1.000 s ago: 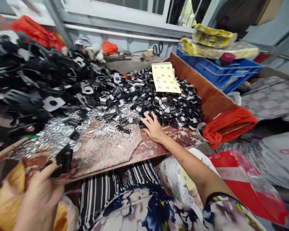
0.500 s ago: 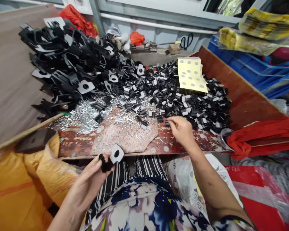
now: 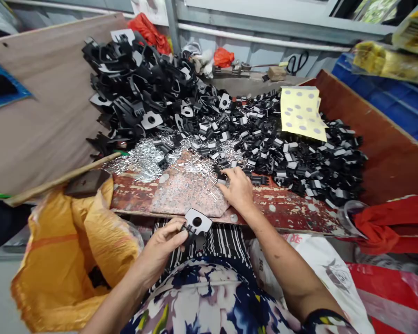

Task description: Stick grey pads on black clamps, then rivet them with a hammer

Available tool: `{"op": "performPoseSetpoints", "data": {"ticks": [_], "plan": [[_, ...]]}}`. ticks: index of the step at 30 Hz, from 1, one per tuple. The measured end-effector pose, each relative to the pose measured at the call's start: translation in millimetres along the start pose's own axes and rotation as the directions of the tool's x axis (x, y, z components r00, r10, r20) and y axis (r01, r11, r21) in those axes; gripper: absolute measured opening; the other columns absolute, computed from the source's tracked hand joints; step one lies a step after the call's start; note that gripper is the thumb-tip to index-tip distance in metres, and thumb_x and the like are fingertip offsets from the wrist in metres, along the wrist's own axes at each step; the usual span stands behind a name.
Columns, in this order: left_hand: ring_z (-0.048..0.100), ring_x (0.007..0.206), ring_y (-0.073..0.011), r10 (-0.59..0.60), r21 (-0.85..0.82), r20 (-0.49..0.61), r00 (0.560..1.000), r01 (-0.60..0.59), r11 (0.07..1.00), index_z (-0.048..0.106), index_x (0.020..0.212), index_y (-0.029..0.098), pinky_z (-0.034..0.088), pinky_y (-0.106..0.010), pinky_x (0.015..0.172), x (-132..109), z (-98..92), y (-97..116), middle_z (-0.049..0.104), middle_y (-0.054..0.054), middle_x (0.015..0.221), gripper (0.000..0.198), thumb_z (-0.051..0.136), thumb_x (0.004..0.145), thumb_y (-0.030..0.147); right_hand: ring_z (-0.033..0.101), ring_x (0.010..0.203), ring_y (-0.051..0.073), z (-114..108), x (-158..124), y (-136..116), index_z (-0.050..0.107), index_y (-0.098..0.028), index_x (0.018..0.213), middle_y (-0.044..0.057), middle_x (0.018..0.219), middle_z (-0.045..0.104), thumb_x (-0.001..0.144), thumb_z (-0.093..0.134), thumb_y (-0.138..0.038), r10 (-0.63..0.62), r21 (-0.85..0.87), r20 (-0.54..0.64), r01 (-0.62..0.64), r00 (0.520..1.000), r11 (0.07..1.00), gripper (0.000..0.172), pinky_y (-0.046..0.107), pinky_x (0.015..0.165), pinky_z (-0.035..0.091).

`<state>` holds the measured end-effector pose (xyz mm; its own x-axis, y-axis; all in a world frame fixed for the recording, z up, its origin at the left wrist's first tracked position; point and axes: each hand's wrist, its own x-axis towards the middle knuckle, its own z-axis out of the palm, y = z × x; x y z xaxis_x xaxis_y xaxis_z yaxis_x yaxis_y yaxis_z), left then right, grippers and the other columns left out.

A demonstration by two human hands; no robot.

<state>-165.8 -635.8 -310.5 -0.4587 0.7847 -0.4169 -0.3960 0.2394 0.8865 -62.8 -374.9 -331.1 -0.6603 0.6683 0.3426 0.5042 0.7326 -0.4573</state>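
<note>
My left hand (image 3: pixel 169 236) pinches a black plastic clip part (image 3: pixel 197 222), whose pale grey face has a round dark hole and short teeth on one edge. It is held above my lap, just off the bench's front edge. Over the bench, my right hand (image 3: pixel 238 189) has thumb and forefinger around a small black toothed clip piece (image 3: pixel 221 180) with a pale face. A heap of thin metal pins (image 3: pixel 203 167) lies right beside those fingers. Another small black piece (image 3: pixel 259 180) rests just right of the hand.
Large black clip parts (image 3: pixel 132 88) are piled at the left, small black pieces (image 3: pixel 292 157) at the right. A yellow dotted sticker sheet (image 3: pixel 301 111) lies on them. A wooden stick (image 3: pixel 62 178) crosses the left front; an orange sack (image 3: pixel 59 260) stands below. Boards flank the bench.
My right hand has moved left from the edge of the small-piece pile to a piece beside the pins. My left hand has turned the clip part, its grey face now up. The view has shifted left.
</note>
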Motion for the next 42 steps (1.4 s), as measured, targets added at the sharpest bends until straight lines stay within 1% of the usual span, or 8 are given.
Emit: {"op": "performPoseSetpoints", "data": {"ticks": [4, 9, 15, 19, 22, 26, 33, 42], "plan": [[0.054, 0.078, -0.0161, -0.069, -0.106, 0.046, 0.997, 0.073, 0.992, 0.079, 0.077, 0.018, 0.051, -0.023, 0.062, 0.3, -0.7, 4.3, 0.064, -0.007, 0.092, 0.030, 0.088, 0.074, 0.046, 0.065, 0.085, 0.021, -5.9, 5.9, 11.3, 0.067, -0.026, 0.101, 0.003, 0.102, 0.067, 0.083, 0.066, -0.021, 0.031, 0.320, -0.045, -0.016, 0.999, 0.947, 0.019, 0.036, 0.080, 0.055], [0.052, 0.073, -0.0130, -0.089, -0.185, 0.032, 0.995, 0.094, 0.978, 0.078, 0.081, 0.018, 0.050, -0.022, 0.062, 6.9, 0.3, 7.1, 0.062, -0.004, 0.085, 0.028, 0.090, 0.073, 0.042, 0.065, 0.105, 0.027, -28.9, 4.4, 19.3, 0.069, -0.024, 0.091, 0.007, 0.102, 0.070, 0.087, 0.061, -0.016, -0.104, 0.251, -0.145, 0.138, 0.984, 0.958, 0.012, 0.043, 0.095, 0.054], [0.047, 0.068, -0.0104, -0.093, -0.199, 0.055, 0.994, 0.102, 0.975, 0.074, 0.077, 0.017, 0.043, -0.018, 0.055, 12.4, 3.4, 1.8, 0.058, -0.001, 0.079, 0.029, 0.089, 0.076, 0.042, 0.069, 0.107, 0.024, -23.2, -0.6, 26.6, 0.075, -0.026, 0.113, 0.008, 0.118, 0.071, 0.093, 0.049, -0.011, -0.166, 0.268, 0.024, 0.153, 0.986, 0.951, 0.036, 0.042, 0.098, 0.056], [0.049, 0.067, -0.0103, -0.126, -0.229, 0.099, 0.987, 0.146, 0.962, 0.075, 0.082, 0.017, 0.043, -0.018, 0.055, 13.1, 6.4, 1.9, 0.060, -0.002, 0.080, 0.031, 0.089, 0.076, 0.044, 0.065, 0.122, 0.026, -33.3, 5.6, 34.6, 0.067, -0.026, 0.137, 0.011, 0.148, 0.057, 0.097, 0.047, -0.014, -0.048, 0.218, -0.119, 0.073, 0.992, 0.973, 0.046, 0.046, 0.110, 0.051], [0.051, 0.071, -0.0121, -0.139, -0.232, 0.107, 0.985, 0.161, 0.959, 0.076, 0.086, 0.016, 0.047, -0.020, 0.058, 12.9, 6.3, 1.8, 0.062, -0.004, 0.084, 0.033, 0.088, 0.076, 0.045, 0.070, 0.110, 0.025, -49.1, 4.8, 33.8, 0.074, -0.023, 0.119, 0.009, 0.120, 0.074, 0.100, 0.050, -0.020, 0.006, 0.168, -0.169, 0.023, 0.986, 0.985, 0.031, 0.041, 0.101, 0.054], [0.050, 0.069, -0.0122, -0.153, -0.274, 0.117, 0.981, 0.180, 0.945, 0.075, 0.087, 0.015, 0.048, -0.021, 0.058, 14.2, 6.5, -2.7, 0.060, -0.005, 0.085, 0.037, 0.086, 0.079, 0.049, 0.071, 0.086, 0.022, -45.7, -0.8, 16.5, 0.074, -0.023, 0.093, 0.005, 0.092, 0.077, 0.100, 0.060, -0.029, -0.035, 0.073, 0.014, 0.034, 0.999, 0.997, 0.017, 0.034, 0.082, 0.052], [0.049, 0.069, -0.0112, -0.136, -0.235, 0.174, 0.975, 0.175, 0.956, 0.073, 0.081, 0.014, 0.043, -0.019, 0.057, 12.0, 9.0, -1.9, 0.059, -0.005, 0.079, 0.039, 0.086, 0.079, 0.050, 0.064, 0.087, 0.025, -8.9, 2.4, -0.9, 0.067, -0.018, 0.121, 0.008, 0.098, 0.071, 0.088, 0.071, -0.017, -0.033, -0.028, 0.008, 0.033, 0.999, 0.999, 0.033, 0.035, 0.077, 0.050], [0.049, 0.067, -0.0091, -0.111, -0.245, 0.154, 0.982, 0.146, 0.958, 0.075, 0.085, 0.015, 0.041, -0.017, 0.055, 13.0, 0.8, 3.0, 0.059, -0.002, 0.081, 0.033, 0.087, 0.079, 0.046, 0.051, 0.085, 0.025, -39.6, 29.3, 8.3, 0.074, -0.018, 0.122, 0.010, 0.087, 0.066, 0.100, 0.044, -0.007, -0.496, -0.238, 0.107, 0.506, 0.862, 0.829, 0.038, 0.039, 0.076, 0.046]]}}
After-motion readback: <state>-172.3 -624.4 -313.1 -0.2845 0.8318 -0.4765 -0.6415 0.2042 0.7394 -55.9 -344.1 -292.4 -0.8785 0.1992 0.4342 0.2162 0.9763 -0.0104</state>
